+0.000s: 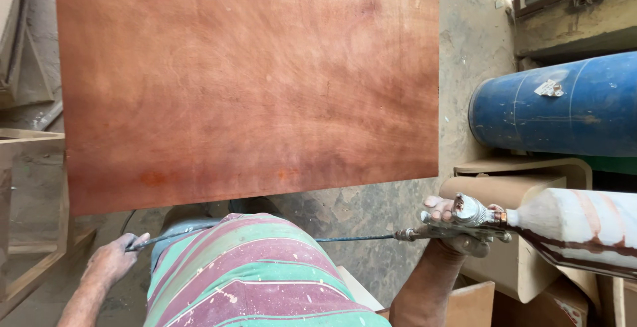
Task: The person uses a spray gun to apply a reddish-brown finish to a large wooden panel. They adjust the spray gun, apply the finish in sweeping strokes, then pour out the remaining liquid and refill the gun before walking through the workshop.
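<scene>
My right hand [458,231] is clamped around the spray gun [464,221], fingers wrapped under its metal body and fingertips showing on top; I cannot tell whether the trigger is pressed. The gun's cup [577,231], white with red-brown streaks, sticks out to the right of my knuckles, lying nearly level. From the gun's handle end the hose [358,238] runs left, passes behind my striped shirt [259,274] and comes out at my left hand [113,261], whose fingers are closed on it in a loose fist. Just beyond both hands lies the board [245,81], a large red-brown stained sheet, its near edge above my shirt. Past my right hand stands pale curved wood [511,181]; farther out, a blue drum [557,108] on its side. Outside my left hand is an unfinished wooden frame [26,168]. Concrete floor [371,207] shows between board and gun.
</scene>
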